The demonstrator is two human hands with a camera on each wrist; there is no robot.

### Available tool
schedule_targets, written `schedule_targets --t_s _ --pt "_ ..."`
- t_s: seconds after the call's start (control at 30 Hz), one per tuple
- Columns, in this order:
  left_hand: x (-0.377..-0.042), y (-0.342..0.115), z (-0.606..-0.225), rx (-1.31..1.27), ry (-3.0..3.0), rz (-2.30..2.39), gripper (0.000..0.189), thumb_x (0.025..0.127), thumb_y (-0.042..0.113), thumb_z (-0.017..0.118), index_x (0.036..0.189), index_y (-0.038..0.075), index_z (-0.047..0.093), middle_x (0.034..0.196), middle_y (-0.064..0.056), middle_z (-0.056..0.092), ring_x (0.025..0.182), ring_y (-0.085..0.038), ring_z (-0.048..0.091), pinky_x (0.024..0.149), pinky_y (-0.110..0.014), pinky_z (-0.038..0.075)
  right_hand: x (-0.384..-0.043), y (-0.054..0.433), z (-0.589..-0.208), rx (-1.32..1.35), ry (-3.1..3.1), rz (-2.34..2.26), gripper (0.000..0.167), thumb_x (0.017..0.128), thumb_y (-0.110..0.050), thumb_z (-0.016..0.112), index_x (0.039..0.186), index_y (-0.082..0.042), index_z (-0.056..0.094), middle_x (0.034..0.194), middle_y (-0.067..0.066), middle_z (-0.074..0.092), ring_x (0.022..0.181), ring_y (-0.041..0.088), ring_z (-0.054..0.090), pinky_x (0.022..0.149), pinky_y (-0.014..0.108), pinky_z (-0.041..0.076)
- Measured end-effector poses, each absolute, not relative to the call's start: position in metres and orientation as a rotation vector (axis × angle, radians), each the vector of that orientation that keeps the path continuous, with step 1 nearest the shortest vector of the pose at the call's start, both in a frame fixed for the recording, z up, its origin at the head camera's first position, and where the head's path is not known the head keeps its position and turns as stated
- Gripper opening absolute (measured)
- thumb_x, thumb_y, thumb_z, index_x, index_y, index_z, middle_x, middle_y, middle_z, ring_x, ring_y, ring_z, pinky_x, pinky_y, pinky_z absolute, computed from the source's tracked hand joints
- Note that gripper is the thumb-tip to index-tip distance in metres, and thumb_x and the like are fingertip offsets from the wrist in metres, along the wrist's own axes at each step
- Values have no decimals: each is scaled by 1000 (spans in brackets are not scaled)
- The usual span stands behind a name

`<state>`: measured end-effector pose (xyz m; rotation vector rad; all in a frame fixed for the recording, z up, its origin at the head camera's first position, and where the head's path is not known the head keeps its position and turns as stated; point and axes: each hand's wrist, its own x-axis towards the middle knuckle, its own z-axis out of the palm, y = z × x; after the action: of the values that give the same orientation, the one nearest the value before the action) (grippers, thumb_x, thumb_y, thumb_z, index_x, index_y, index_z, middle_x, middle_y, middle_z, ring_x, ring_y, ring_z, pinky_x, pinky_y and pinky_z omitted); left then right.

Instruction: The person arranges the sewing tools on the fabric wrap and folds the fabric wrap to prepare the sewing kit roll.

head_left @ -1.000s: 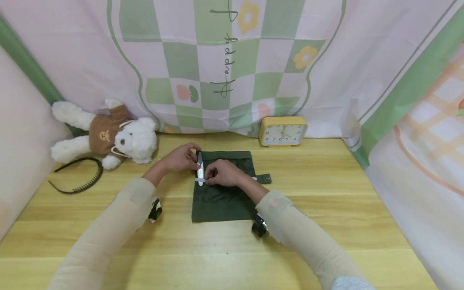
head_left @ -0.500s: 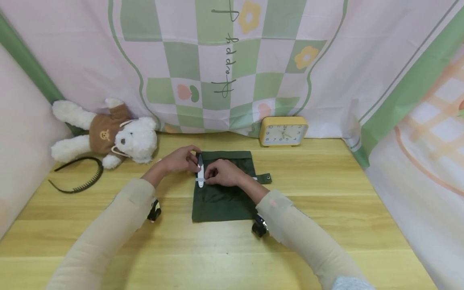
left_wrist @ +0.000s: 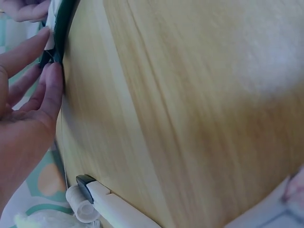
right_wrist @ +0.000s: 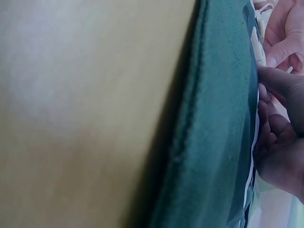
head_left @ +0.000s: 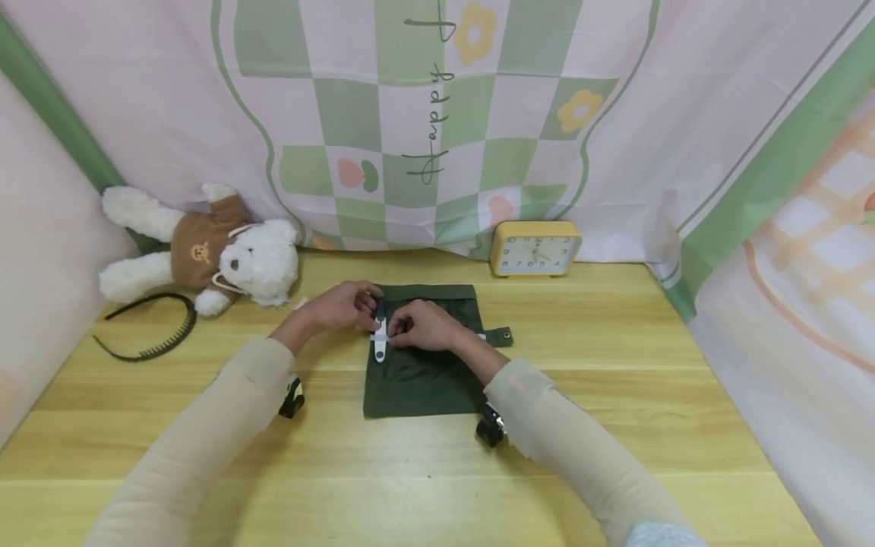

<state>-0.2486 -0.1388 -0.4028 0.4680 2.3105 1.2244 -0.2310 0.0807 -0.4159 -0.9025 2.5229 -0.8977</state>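
A dark green fabric roll-up pouch (head_left: 427,387) lies unfolded on the wooden table. Along its left edge, small white thread snips (head_left: 380,349) with a dark tip pass under a pale elastic band (head_left: 378,338). My left hand (head_left: 339,306) pinches the snips near their dark end, between thumb and fingers. My right hand (head_left: 427,325) lies over the pouch and pinches the band's right side at the fingertips. In the right wrist view the pouch's edge (right_wrist: 213,114) hides part of that grip. A strap with a snap (head_left: 499,336) sticks out at the pouch's right.
At the back left lies a white plush bear (head_left: 263,262) in a brown top, with a black toothed headband (head_left: 160,349) before it. A yellow clock (head_left: 536,248) stands behind the pouch. The left wrist view shows a white spool-like cylinder (left_wrist: 83,204) beside a white dark-ended stick (left_wrist: 118,206).
The snips have slid toward me through the band, so more of the white end sticks out below it. My left hand has come slightly nearer with them; my right hand stays almost still.
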Motion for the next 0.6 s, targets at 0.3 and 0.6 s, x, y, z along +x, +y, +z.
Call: schedule_targets --t_s 0.3,0.6 --pt "-245 -137 -401 490 2333 1193 55 89 6 77 137 -6 53 125 -19 58 115 -32 55 99 -43 47 -232 84 -417 -914 2493 -949 4 91 -16 78 93 -13 77 86 -5 71 78 8 63 73 26 52" --pt "-245 -138 -401 522 2342 1144 49 90 8 76 133 -6 58 123 -17 63 115 -31 56 99 -44 47 -231 83 -417 -912 2503 -945 5 91 -17 79 93 -12 77 85 -5 71 78 8 63 72 26 51"
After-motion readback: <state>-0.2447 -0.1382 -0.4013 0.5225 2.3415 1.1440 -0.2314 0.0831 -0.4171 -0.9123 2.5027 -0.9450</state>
